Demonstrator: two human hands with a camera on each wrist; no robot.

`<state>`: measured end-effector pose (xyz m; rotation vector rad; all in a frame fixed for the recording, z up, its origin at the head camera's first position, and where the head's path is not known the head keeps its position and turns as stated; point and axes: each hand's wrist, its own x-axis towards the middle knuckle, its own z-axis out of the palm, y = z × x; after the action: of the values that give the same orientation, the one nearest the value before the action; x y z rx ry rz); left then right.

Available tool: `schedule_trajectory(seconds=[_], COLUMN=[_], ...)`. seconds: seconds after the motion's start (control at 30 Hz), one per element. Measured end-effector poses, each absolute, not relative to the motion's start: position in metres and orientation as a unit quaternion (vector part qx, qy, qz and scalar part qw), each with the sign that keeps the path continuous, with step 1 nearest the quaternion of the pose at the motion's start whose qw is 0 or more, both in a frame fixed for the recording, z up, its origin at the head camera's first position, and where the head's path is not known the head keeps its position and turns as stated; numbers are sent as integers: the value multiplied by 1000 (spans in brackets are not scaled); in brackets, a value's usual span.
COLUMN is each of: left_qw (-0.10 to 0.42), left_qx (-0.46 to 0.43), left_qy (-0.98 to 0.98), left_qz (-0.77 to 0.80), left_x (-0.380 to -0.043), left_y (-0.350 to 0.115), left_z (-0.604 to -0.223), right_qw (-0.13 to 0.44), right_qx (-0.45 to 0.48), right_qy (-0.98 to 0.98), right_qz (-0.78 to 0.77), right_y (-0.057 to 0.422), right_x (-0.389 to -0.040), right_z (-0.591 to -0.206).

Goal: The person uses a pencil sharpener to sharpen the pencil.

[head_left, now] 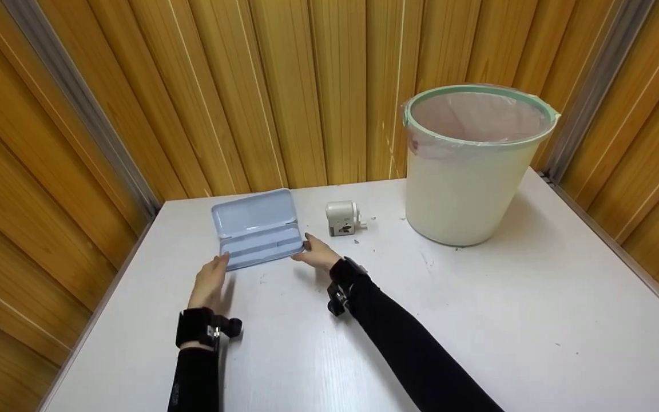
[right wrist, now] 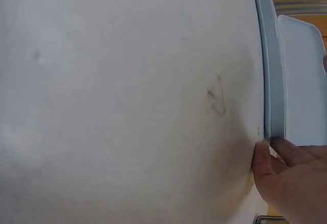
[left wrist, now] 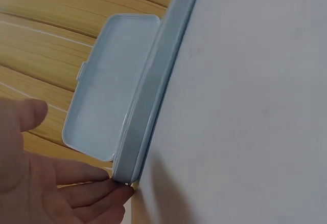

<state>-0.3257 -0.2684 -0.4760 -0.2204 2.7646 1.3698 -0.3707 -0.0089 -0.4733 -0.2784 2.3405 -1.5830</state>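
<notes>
A light blue pencil case (head_left: pixel 255 216) lies open on the white table, its lid raised toward the wall. Long compartments run along its lower half. At the case's left end is my left hand (head_left: pixel 209 281), its extended fingertips touching the end wall; in the left wrist view the thumb stands apart from the case (left wrist: pixel 153 86). My right hand (head_left: pixel 319 254) is at the opposite end, fingertips against the near right corner. The right wrist view shows that hand (right wrist: pixel 294 175) with its thumb low beside the tabletop.
A small white crank pencil sharpener (head_left: pixel 341 218) stands right of the case. Farther right is a tall cream bin (head_left: pixel 461 191) with a green rim and a plastic liner. Wood-patterned walls (head_left: pixel 338 91) enclose the table (head_left: pixel 512 320), which bears small dark specks.
</notes>
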Motion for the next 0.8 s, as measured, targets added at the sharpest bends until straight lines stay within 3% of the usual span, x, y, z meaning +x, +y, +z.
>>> schedule_trajectory(seconds=[0.17,0.23,0.37,0.47,0.57,0.63,0.8], left_qw=[-89,-103,-114,-111,-97,-82,-46], left_qx=[-90,-105,-116,-115,-107,-96,-71], left_qy=[933,936,944,948,953,957,964], left_qz=[337,320,288,275,267,261,253], left_x=[-321,-319,-316,-313,-309,-307,-302], left_y=[-270,-271,-273,-274,-273,-272,-268], left_z=[-478,-478,-475,-473,-469,-466,-459], right_qw=[110,96,28,17,25,-8,-48], right_qx=[-91,-95,-135,-131,-104,-113,-124], right_qy=[868,886,908,912,919,923,931], right_qz=[-475,-443,-395,-388,-378,-368,-340], right_y=[-16,-15,-15,-14,-11,-7,-1], right_x=[-374,-379,-443,-459,-418,-388,-361], right_z=[-473,-480,-555,-568,-519,-490,-472])
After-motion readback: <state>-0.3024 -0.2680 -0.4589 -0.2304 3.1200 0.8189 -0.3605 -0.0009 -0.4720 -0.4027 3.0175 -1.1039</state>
